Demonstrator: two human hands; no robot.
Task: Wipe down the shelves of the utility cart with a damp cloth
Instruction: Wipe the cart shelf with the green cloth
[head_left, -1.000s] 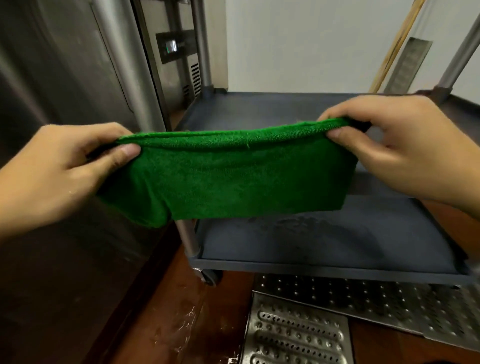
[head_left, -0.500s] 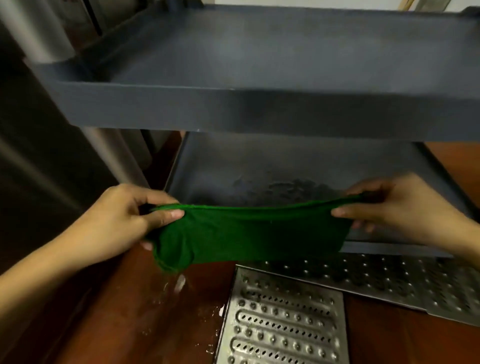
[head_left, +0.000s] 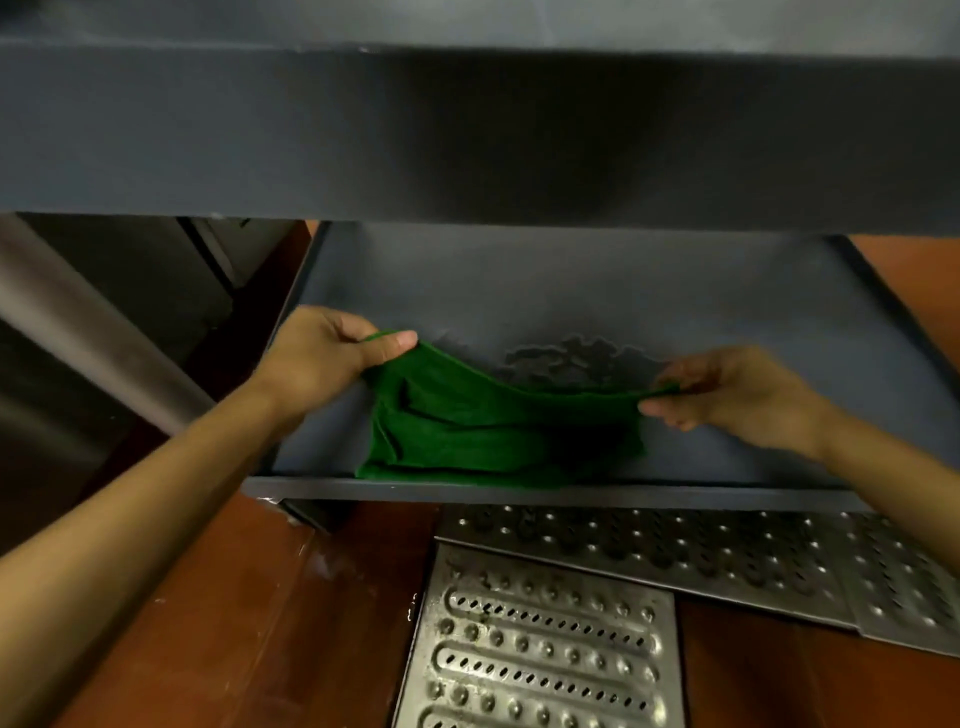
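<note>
A green cloth (head_left: 488, 431) is stretched between my hands over the lower shelf (head_left: 753, 322) of the dark grey utility cart. Its lower part lies folded on the shelf near the front rim. My left hand (head_left: 322, 358) pinches the cloth's left top corner between thumb and fingers. My right hand (head_left: 727, 389) pinches the right top corner. A wet patch (head_left: 571, 353) shows on the shelf just behind the cloth. The upper shelf (head_left: 467, 135) fills the top of the view, close above my hands.
Perforated metal drain grates (head_left: 535, 639) lie in the red-brown floor (head_left: 249, 597) below the cart's front edge. A stainless steel cabinet (head_left: 78, 364) stands to the left of the cart.
My view dropped from above the upper shelf to below it. Both hands carried the stretched cloth forward and down, so that it now sags onto the lower shelf.
</note>
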